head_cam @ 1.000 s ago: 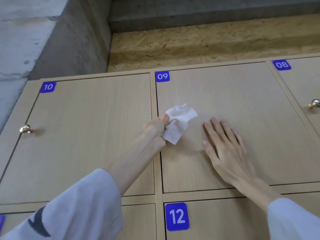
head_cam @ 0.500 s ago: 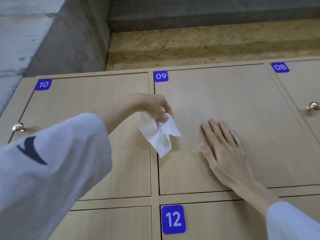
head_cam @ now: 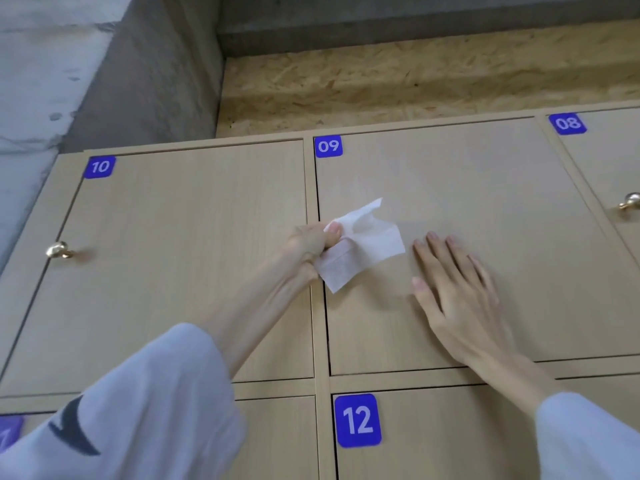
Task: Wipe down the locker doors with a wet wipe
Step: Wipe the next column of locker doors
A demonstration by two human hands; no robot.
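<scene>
Gripping the wet wipe (head_cam: 363, 245), left hand (head_cam: 311, 247) is curled into a fist, thumb and fingers bunched on one end of the sheet. Hand sits right over the vertical divider between door 10 (head_cam: 180, 265) and door 09 (head_cam: 485, 209). Wipe is white, crumpled, fanning out to the right from the fist and lying against the left part of door 09; one corner sticks up, another hangs down.

Right hand (head_cam: 460, 292) is flat and open, fingers (head_cam: 436, 251) extended and slightly apart, palm pressed on door 09 just right of the wipe. Holds nothing. Fingertips near the wipe's edge; can't tell if they touch it.

Both arms in loose pale sleeves; left sleeve (head_cam: 145, 403) carries a dark swoosh-like mark.

Further out: blue number label 09 (head_cam: 328, 146) at the door's top left corner, label 10 (head_cam: 99, 166) likewise, label 08 (head_cam: 567, 123) on the next door right, label 12 (head_cam: 357, 420) on the door below. Brass knob (head_cam: 59, 250) on door 10's left side, a second knob (head_cam: 631, 201) at far right on door 08. Chipboard panel (head_cam: 415, 81) and grey concrete wall (head_cam: 104, 64) above the lockers.
</scene>
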